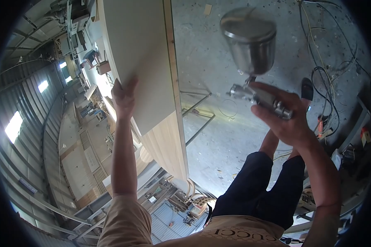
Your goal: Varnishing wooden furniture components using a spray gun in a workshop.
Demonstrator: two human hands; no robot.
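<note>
In my right hand [286,113] is a metal spray gun [270,103], my fingers wrapped round its body. Its silver lidded cup [253,49] sits on top, slightly blurred, and the nozzle points left toward a large panel [142,49]. My left hand [125,99] grips this panel's left edge, thumb on the face; the other fingers are partly hidden behind the edge. Most of the panel's face is a smooth pale grey. A bare wood-grain surface [167,144] shows at the near end.
A thin metal stand [200,117] reaches out beside the panel's right edge. Hoses and cables [327,78] lie tangled on the speckled floor [210,152] at the right, near my slippered foot [306,88]. Another person [90,57] is in the far left background.
</note>
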